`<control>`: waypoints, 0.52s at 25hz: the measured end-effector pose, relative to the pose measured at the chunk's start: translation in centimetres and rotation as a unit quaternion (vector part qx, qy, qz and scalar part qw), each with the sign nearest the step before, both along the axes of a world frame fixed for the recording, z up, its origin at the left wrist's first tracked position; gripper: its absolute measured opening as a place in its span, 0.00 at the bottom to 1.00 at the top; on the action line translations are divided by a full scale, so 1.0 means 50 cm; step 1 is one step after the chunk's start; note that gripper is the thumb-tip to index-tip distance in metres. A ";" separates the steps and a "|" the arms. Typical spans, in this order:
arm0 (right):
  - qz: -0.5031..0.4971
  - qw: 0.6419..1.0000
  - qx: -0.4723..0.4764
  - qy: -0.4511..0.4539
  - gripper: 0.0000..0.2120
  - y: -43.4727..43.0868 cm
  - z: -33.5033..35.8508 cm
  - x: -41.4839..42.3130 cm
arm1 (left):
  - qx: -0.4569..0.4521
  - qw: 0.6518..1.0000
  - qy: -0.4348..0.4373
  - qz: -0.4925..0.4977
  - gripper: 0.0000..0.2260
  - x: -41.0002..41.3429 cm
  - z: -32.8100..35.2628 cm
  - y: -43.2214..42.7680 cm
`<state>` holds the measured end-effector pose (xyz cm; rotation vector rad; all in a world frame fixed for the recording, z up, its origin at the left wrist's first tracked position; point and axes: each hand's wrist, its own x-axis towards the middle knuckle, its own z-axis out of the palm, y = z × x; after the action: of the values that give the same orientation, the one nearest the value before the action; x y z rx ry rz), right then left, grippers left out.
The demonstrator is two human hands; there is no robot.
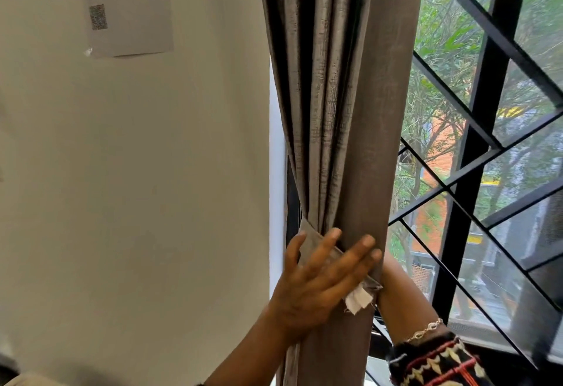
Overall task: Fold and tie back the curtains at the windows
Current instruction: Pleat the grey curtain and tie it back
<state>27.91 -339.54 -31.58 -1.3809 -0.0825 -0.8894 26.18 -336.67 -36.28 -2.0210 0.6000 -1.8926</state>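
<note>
Grey curtain (350,111), gathered into upright pleats, in the middle between the pale wall (152,172) on the left and the window on the right. Cinched low down by a tie-back band (307,233) of matching cloth, slanting across the bundle, lower at its right end, with a white label (359,297) at that end. Left hand (316,279) flat on the band, fingers straight and spread, pressing it against the pleats, gripping nothing. Right hand hidden behind the curtain's right edge: cannot tell whether open or closed. Only the right forearm (402,300) in sight, reaching in from near right, with a thin bracelet (426,329) and a dark patterned sleeve (435,364). Up left on the wall, a sheet of paper (128,10) with a blurred square code. Beyond the black window bars (487,81), green trees.
</note>
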 end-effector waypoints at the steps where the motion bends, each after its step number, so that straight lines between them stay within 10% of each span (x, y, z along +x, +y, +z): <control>1: -0.048 0.999 -0.011 0.012 0.22 0.017 0.019 -0.006 | 0.035 0.999 0.006 -0.004 0.23 0.003 0.008 0.002; 5: -0.120 0.989 -0.061 -0.052 0.47 -0.001 0.027 0.003 | 0.102 0.994 0.042 -0.026 0.18 0.010 0.039 0.015; 7: -0.070 0.994 -0.005 -0.082 0.37 -0.025 0.038 0.022 | 0.123 0.991 0.041 -0.013 0.15 0.010 0.047 0.021; 9: 0.146 0.981 0.011 0.131 0.08 -0.095 0.059 0.018 | 0.130 0.990 0.050 -0.005 0.13 0.013 0.049 0.035; 13: 0.310 0.900 -0.182 0.245 0.14 -0.177 0.008 0.064 | 0.148 0.984 0.090 0.039 0.09 0.023 0.048 0.074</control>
<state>31.13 -348.40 -31.17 -1.7465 -0.2949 0.0271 27.32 -332.98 -33.89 -1.9972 0.7848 -1.4858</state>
